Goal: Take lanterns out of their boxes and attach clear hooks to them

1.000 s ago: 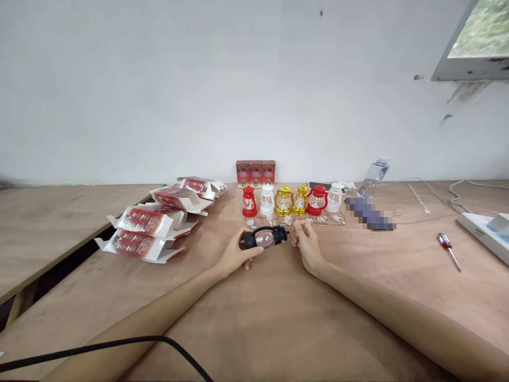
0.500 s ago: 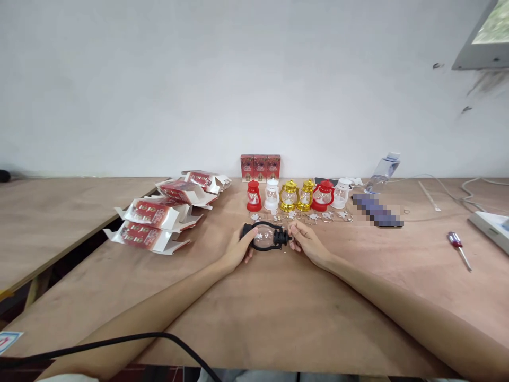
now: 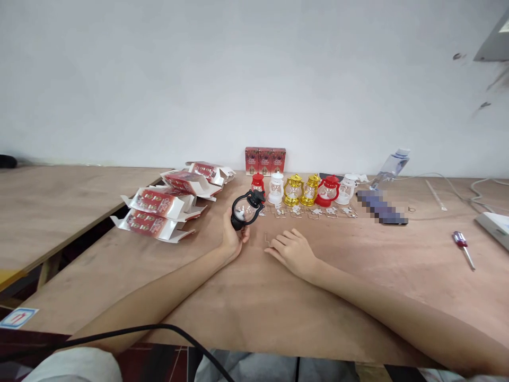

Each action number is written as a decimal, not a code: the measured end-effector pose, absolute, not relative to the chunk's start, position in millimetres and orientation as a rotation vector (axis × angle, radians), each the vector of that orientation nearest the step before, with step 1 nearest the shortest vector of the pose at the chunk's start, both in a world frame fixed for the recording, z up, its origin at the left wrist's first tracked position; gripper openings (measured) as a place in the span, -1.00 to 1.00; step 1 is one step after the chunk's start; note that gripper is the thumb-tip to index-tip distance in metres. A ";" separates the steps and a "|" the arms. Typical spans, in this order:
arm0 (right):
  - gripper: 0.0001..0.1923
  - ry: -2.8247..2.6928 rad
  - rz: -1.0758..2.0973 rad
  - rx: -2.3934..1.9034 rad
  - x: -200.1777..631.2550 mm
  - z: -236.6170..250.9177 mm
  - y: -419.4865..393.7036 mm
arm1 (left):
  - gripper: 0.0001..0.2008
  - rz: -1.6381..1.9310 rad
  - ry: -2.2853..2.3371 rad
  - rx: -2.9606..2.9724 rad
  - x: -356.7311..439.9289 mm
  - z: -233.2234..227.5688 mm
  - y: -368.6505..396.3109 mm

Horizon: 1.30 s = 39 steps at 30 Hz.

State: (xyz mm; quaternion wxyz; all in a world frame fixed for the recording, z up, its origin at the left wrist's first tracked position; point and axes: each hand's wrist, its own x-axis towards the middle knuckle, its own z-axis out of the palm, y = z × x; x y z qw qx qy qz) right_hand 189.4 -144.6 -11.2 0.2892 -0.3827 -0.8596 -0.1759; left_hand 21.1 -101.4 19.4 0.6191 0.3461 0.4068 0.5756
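Note:
My left hand (image 3: pixel 234 237) is closed around the base of a small black lantern (image 3: pixel 245 210) with a clear globe. The lantern is raised and tilted, its top pointing up and to the right. My right hand (image 3: pixel 292 252) is palm down just above the table, its thumb and forefinger pinched on a thin bent wire handle (image 3: pixel 266 240). Behind the hands stands a row of small lanterns: red (image 3: pixel 328 191), white (image 3: pixel 275 189) and gold (image 3: pixel 294 191). Several bent wire handles with white tags (image 3: pixel 296 211) lie in front of that row.
Opened red-and-white cartons (image 3: pixel 153 212) are piled at the left. Three red boxes (image 3: pixel 265 161) stand near the wall. At the right are a tilted water bottle (image 3: pixel 392 168), a blurred dark flat object (image 3: pixel 382 207), a screwdriver (image 3: pixel 463 249) and a white device (image 3: pixel 493 228). A black cable (image 3: pixel 167 327) crosses the foreground.
The black lantern has gone from lying sideways between both hands to being lifted and tilted up in my left hand. My right hand has come away from its top and turned palm down.

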 end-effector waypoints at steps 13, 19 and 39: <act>-0.77 -2.345 -0.437 -1.129 166.8 -6.4 -146.6 | -0.60 1.415 0.915 0.763 20.1 11.4 -97.3; -0.82 -2.046 -0.360 -0.839 171.4 -1.1 -153.9 | -0.64 1.713 1.182 1.363 20.3 31.8 -111.0; -0.91 -1.785 0.016 -0.821 182.0 -0.2 -139.6 | -0.71 1.112 1.176 2.845 6.7 13.9 -118.2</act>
